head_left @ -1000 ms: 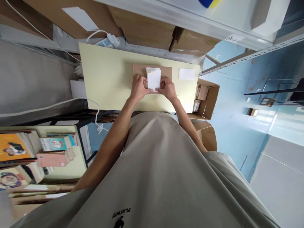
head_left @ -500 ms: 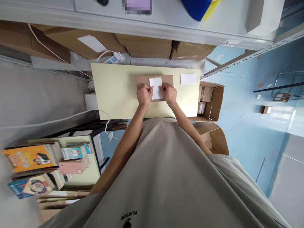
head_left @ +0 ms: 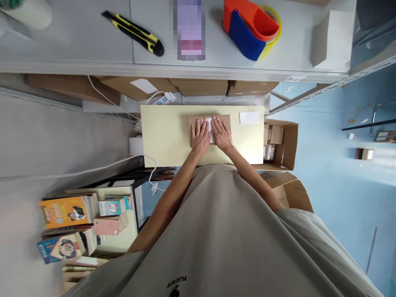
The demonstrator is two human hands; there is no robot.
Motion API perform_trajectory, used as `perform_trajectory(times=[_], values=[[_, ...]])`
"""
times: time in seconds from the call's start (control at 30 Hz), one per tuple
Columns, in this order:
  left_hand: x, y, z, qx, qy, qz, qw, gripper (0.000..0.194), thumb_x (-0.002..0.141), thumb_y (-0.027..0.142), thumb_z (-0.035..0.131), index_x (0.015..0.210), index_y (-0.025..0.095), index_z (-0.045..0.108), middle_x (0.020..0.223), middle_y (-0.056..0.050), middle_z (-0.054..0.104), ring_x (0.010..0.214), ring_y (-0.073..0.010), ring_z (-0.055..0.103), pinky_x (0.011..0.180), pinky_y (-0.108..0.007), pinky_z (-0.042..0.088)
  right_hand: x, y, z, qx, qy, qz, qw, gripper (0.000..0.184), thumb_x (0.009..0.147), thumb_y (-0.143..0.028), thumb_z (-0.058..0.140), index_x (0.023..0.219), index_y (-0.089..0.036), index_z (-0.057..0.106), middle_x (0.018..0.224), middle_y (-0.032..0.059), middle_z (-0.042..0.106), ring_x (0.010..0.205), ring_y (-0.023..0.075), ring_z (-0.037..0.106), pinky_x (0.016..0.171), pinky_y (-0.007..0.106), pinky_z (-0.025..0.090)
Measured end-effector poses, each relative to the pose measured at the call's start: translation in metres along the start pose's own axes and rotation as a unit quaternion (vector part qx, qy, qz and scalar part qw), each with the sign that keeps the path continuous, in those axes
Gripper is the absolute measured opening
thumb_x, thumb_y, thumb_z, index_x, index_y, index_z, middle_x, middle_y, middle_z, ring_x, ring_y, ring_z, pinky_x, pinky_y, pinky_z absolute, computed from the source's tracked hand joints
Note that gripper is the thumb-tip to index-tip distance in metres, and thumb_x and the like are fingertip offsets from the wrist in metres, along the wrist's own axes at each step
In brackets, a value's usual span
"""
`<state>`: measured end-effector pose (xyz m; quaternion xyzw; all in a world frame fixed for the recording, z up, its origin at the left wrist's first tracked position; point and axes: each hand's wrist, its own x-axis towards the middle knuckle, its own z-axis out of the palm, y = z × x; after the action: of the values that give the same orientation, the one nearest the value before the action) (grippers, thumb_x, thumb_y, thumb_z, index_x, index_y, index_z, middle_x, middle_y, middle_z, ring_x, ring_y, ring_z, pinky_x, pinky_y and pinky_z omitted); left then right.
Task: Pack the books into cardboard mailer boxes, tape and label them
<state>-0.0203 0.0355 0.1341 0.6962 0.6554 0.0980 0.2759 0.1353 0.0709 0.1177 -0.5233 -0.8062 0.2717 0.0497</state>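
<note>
A flat brown cardboard piece (head_left: 194,120), box or sheet I cannot tell, lies on the pale yellow table (head_left: 163,136). On its middle is a white rectangular label (head_left: 212,139), mostly covered by my hands. My left hand (head_left: 200,135) rests flat with fingers spread over the label's left side and the cardboard. From the other side my right hand (head_left: 221,133) lies flat, fingers stretched out, across the label's right part. Both palms face down, and the fingertips point away from me. Right of the cardboard lies a separate white paper (head_left: 249,117).
On the grey shelf (head_left: 93,53) beyond lie a yellow-black box cutter (head_left: 134,33), a red and blue tape dispenser (head_left: 249,29) and a white box (head_left: 334,39). An open carton (head_left: 289,144) holding smaller boxes stands right of the table. Books (head_left: 66,212) are stacked at lower left.
My hands have gone from pinching the label's two sides to lying flat on it. The view has tilted up, bringing more of the shelf into sight.
</note>
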Motion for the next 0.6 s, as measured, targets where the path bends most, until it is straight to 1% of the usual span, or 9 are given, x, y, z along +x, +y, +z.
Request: perform_trajectory(times=[0.07,0.17,0.23,0.3,0.37,0.47,0.53,0.6], values=[[0.0,-0.005,-0.001,0.01,0.0,-0.003,1.0,0.075,0.119,0.034,0.036,0.191,0.011,0.031,0.199,-0.012,0.025,0.189,-0.0363,0.011,0.153,-0.066,-0.001,0.003,0.0,0.004,-0.001,0.008,0.01,1.0,0.071,0.122,-0.029,0.031,0.19,-0.009,0.032,0.197,0.0155,0.031,0.187,0.0288,0.025,0.154,0.06,0.017],[0.005,-0.01,-0.001,0.012,0.002,-0.002,1.0,0.077,0.118,0.033,0.034,0.191,0.007,0.029,0.199,-0.014,0.022,0.189,-0.0357,0.011,0.153,-0.065,0.0,0.001,-0.006,0.009,-0.016,0.012,0.026,0.999,0.072,0.122,-0.031,0.031,0.191,-0.01,0.028,0.199,0.0155,0.026,0.188,0.0306,0.021,0.153,0.062,0.015],[0.009,-0.01,0.001,0.012,0.006,-0.005,1.0,0.077,0.118,0.032,0.034,0.19,0.007,0.029,0.199,-0.013,0.022,0.189,-0.0355,0.012,0.153,-0.065,0.001,-0.01,-0.011,0.008,-0.035,-0.001,0.031,0.999,0.071,0.123,-0.031,0.031,0.191,-0.011,0.03,0.2,0.0151,0.022,0.188,0.0329,0.018,0.153,0.063,0.016],[0.011,-0.009,0.002,0.015,0.009,-0.009,1.0,0.077,0.118,0.033,0.034,0.19,0.008,0.029,0.199,-0.012,0.022,0.188,-0.0361,0.012,0.153,-0.065,0.002,-0.029,-0.014,0.005,-0.056,-0.026,0.021,0.998,0.069,0.124,-0.032,0.031,0.19,-0.013,0.034,0.2,0.0139,0.021,0.188,0.0347,0.017,0.152,0.062,0.017],[0.009,-0.008,0.001,0.022,0.008,-0.006,1.0,0.076,0.119,0.035,0.035,0.19,0.008,0.03,0.199,-0.012,0.022,0.188,-0.038,0.011,0.153,-0.067,0.001,-0.047,-0.016,0.004,-0.073,-0.051,0.009,0.996,0.07,0.124,-0.036,0.034,0.191,-0.014,0.033,0.2,0.0137,0.021,0.188,0.0354,0.017,0.153,0.061,0.015],[-0.009,-0.01,0.001,0.036,-0.003,0.013,0.999,0.076,0.119,0.037,0.038,0.19,0.01,0.033,0.199,-0.011,0.022,0.188,-0.0408,0.007,0.152,-0.07,-0.002,-0.063,-0.014,0.003,-0.091,-0.071,-0.001,0.993,0.081,0.122,-0.045,0.047,0.192,-0.011,0.025,0.201,0.0153,0.016,0.189,0.0368,0.014,0.153,0.06,0.01],[-0.031,-0.012,0.001,0.043,-0.019,0.025,0.999,0.075,0.119,0.037,0.04,0.19,0.011,0.034,0.198,-0.011,0.023,0.188,-0.0409,0.005,0.152,-0.072,-0.002,-0.066,-0.012,0.004,-0.1,-0.077,-0.006,0.992,0.09,0.119,-0.046,0.057,0.193,-0.01,0.019,0.201,0.0161,0.011,0.189,0.0378,0.011,0.153,0.061,0.009],[-0.053,-0.016,0.003,0.049,-0.039,0.036,0.997,0.075,0.119,0.035,0.041,0.19,0.012,0.034,0.198,-0.012,0.024,0.188,-0.0405,0.003,0.151,-0.073,0.0,-0.067,-0.01,0.006,-0.109,-0.081,-0.012,0.991,0.099,0.115,-0.044,0.065,0.194,-0.011,0.014,0.202,0.0162,0.008,0.189,0.0384,0.008,0.152,0.061,0.009]])
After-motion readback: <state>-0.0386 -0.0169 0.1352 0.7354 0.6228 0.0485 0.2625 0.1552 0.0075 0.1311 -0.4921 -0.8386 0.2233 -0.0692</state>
